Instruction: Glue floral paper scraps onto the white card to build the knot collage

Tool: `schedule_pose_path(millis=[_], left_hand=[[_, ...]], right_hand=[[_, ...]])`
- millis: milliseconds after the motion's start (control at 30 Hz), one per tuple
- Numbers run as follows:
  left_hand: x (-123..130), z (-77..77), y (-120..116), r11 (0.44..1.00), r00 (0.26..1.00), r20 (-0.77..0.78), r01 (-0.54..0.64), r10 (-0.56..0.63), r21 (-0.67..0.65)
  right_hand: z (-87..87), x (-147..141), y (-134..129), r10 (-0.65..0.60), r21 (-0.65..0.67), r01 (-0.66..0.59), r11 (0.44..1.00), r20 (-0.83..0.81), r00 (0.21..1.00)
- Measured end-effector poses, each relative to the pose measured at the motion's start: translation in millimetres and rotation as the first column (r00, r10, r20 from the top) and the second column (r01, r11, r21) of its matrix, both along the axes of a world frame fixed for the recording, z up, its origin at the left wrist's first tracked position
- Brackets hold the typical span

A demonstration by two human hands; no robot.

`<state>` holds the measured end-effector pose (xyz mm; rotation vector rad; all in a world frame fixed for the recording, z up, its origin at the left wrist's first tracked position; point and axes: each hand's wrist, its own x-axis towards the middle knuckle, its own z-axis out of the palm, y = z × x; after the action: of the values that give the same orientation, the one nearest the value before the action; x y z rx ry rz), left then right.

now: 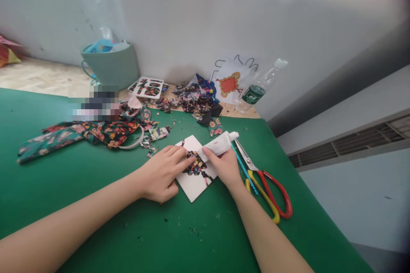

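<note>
A white square card (191,190) lies at an angle on the green table, with dark floral fabric pieces (194,166) on its middle and near its edges. My left hand (163,172) rests over the card's left side, index finger stretched out and touching the fabric. It grips nothing. In my right hand (226,166), above the card's right edge, is a white squeeze tube (218,145), its capped or nozzle end pointing up and right. Just right of that hand lie scissors (269,192) with red and yellow handles and a blue pencil (245,168).
Floral cloth (105,132) is bunched on the left. Fabric scraps (195,98), a patterned card (149,88), a green bin (110,66), a drawing (229,83) and a plastic bottle (254,94) stand or lie along the wall. The green table (144,234) ends at the right.
</note>
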<state>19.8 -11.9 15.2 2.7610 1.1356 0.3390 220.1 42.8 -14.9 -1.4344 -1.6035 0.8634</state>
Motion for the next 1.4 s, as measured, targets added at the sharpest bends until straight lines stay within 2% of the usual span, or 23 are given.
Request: schedule_pose_path(millis=[433, 667, 1000, 1400], left_hand=[[5.8, -1.4, 2.0, 0.999, 0.999, -0.01, -0.034, 0.034, 0.003], [4.3, 2.0, 3.4, 0.999, 1.0, 0.011, -0.028, 0.028, -0.039], [1.4, -0.1, 6.4, 1.0, 1.0, 0.001, -0.014, 0.014, -0.021], [0.4, 0.7, 7.1, 1.0, 1.0, 0.018, 0.023, -0.023, -0.011]], right_hand=[[1.3, 0.1, 0.4, -0.004, 0.011, 0.004, 1.0, 0.002, 1.0], [1.9, -0.6, -0.3, 0.049, -0.005, -0.048, 0.999, 0.055, 0.997], [-0.2, -1.7, -1.1, 0.016, -0.007, -0.016, 1.0, 0.072, 0.997], [6.7, -5.0, -1.5, -0.004, -0.07, 0.002, 0.998, -0.022, 1.0]])
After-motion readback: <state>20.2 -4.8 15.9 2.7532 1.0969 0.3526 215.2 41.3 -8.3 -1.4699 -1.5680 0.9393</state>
